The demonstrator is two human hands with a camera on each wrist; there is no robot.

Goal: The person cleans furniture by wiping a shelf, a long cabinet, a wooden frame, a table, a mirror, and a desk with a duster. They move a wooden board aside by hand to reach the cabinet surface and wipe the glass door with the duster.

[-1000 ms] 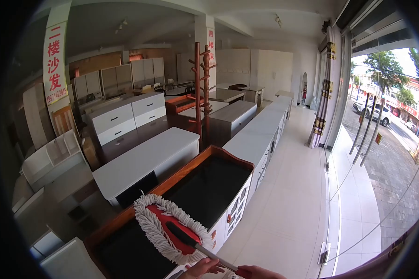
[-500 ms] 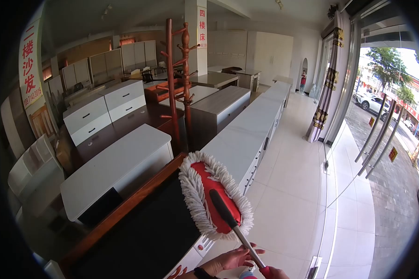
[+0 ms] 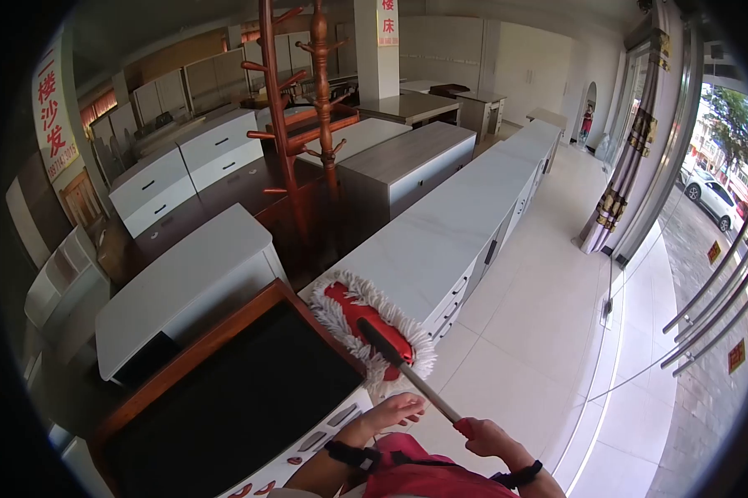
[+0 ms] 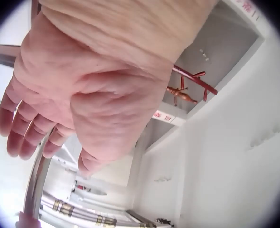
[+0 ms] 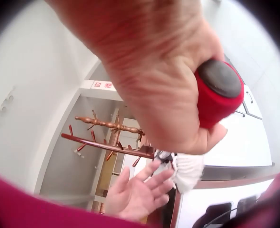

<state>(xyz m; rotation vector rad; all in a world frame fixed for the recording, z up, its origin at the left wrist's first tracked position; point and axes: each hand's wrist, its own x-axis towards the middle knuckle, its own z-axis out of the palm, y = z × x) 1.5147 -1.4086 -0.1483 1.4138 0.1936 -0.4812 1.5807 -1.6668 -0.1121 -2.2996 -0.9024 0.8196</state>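
Head view, nearest first: the right hand (image 3: 486,438) is wrapped around the red grip at the end of the dust mop (image 3: 372,329), while the left hand (image 3: 394,411) hovers just beside the metal shaft with fingers loosely spread, holding nothing. Further out, the fringed mop head rests at the near end of the long white cabinet (image 3: 448,232), just past the dark-topped wooden cabinet (image 3: 224,398). Dusting seems to be starting on this white top; a steady push away along it looks called for.
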